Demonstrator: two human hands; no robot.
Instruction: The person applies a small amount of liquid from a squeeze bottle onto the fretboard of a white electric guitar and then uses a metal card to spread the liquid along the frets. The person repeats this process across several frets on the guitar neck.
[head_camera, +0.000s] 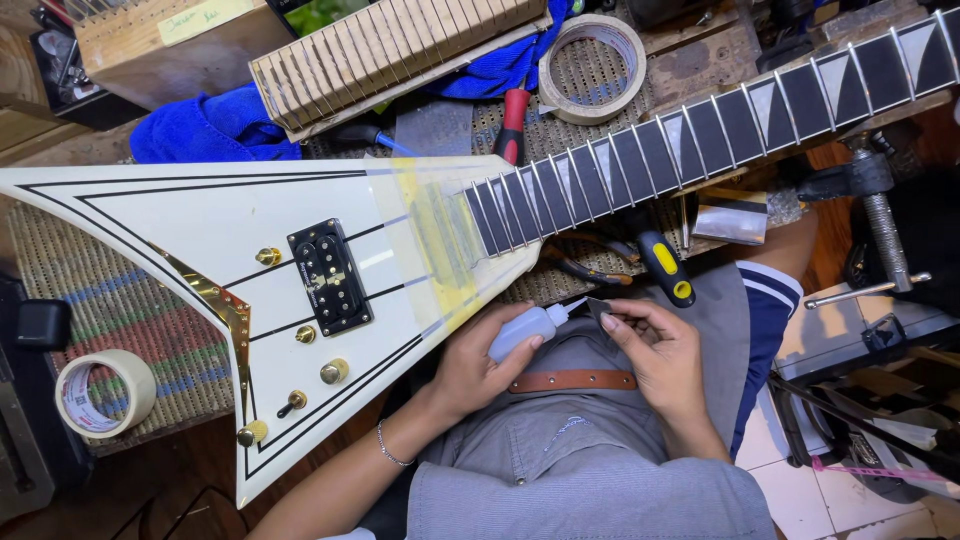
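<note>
A white V-shaped electric guitar (200, 235) lies across the bench, its dark fretboard (720, 120) running up to the right. Clear tape masks the body near the neck joint. My left hand (475, 365) grips a small white squeeze bottle (525, 330), its nozzle pointing right. My right hand (655, 350) pinches a small dark folded piece (598, 308) right at the nozzle tip. Both hands hover over my lap, just below the guitar's edge.
Masking tape rolls sit at lower left (105, 392) and top centre (592, 68). A spare pale fretboard (395, 50) and blue cloth (210, 128) lie behind the guitar. A yellow-and-black handled tool (662, 265) and pliers rest under the neck. A metal vise (880, 215) stands at right.
</note>
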